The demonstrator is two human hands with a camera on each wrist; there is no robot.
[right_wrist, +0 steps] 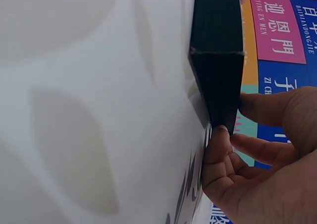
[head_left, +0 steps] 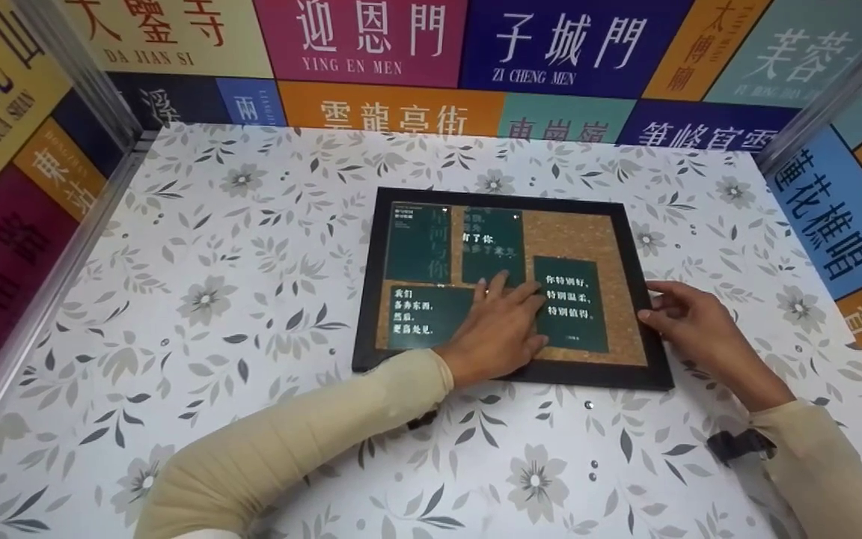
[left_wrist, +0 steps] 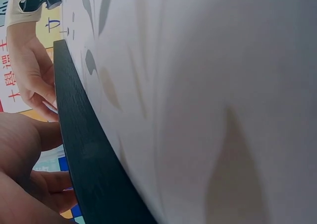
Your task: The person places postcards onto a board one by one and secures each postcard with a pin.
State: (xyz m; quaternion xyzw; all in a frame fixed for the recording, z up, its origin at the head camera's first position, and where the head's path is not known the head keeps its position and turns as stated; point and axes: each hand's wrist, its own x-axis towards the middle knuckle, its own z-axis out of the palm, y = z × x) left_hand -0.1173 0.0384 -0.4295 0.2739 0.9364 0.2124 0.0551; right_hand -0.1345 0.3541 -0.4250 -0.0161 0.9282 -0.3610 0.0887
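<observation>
A cork board [head_left: 566, 236] in a black frame [head_left: 629, 262] lies on the floral tabletop. Several dark green cards with white Chinese text are on it: a faint-lettered card [head_left: 410, 258] at upper left, another card [head_left: 491, 224] beside it, a wide card [head_left: 438, 318] below and a card [head_left: 569, 329] at right. Spread fingers of my left hand [head_left: 494, 329] rest over the cards at the lower middle, partly hiding the wide one. My right hand [head_left: 693, 322] pinches the frame's right side, its thumb and fingertips at the dark edge [right_wrist: 218, 85] in the right wrist view.
The white tabletop [head_left: 266, 224] has a grey leaf and flower print. Colourful panels [head_left: 378, 45] with Chinese place names stand behind and at both sides. A small round shiny object [head_left: 589, 405] lies below the frame. Black straps [head_left: 741, 445] show at the wrists.
</observation>
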